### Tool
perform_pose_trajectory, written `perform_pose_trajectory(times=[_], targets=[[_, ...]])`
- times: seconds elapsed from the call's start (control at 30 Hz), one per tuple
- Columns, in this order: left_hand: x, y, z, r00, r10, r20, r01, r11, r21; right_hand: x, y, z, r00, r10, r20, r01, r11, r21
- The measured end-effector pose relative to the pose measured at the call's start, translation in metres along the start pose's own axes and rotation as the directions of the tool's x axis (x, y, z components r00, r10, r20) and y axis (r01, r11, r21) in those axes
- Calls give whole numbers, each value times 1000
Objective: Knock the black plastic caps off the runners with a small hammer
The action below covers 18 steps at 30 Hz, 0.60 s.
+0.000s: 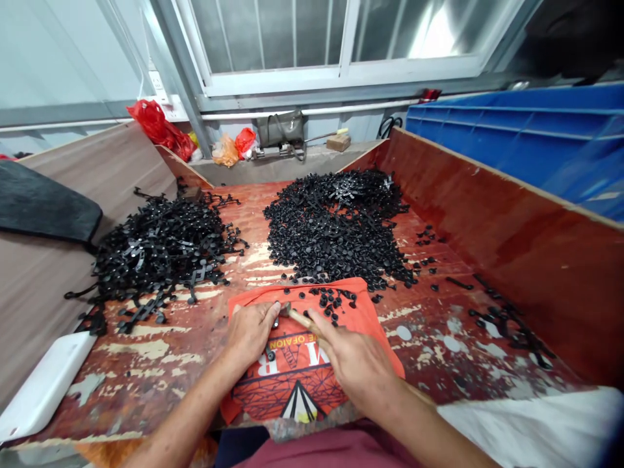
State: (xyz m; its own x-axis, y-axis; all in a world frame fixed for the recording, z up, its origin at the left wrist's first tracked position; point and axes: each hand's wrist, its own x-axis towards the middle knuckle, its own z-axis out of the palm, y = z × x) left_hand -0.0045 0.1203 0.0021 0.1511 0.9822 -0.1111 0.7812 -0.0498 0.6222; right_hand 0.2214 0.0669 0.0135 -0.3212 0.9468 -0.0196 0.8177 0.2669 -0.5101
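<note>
At far L on the worktop [146,356] sat a heap of black pcs [160,240], up and to the L of both hands. Next came the L hand [253,330], w/ thumb and fingers pinched on a small black bit [275,322]; most of it was hid, so can't tell its full shape. The bit was over the orange cloth [373,318], on the L side. Just R of it, near the L thumb, was the dark head of a small hammer-like tool [303,321]. Its wood handle ran on a slant, down and R, into the R hand [358,361], which was wrapped on it. So the bit lay up and L of the R hand, w/ the tool's head btwn, and the L hand was nearer. Can't tell if head and bit touched. Farther R, well off the cloth, lay a stray black bar [459,283].
</note>
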Motion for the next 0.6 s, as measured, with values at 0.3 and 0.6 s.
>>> perform_pose_trajectory(times=[0.3,0.6], targets=[[2,0,1,1000,-2,-3,2,999,43,-4,0,-21,988,-20,-152,46,985,166],[5,-4,1,1000,7,2,-7,995,96,3,0,-4,999,-19,-37,20,999,36]])
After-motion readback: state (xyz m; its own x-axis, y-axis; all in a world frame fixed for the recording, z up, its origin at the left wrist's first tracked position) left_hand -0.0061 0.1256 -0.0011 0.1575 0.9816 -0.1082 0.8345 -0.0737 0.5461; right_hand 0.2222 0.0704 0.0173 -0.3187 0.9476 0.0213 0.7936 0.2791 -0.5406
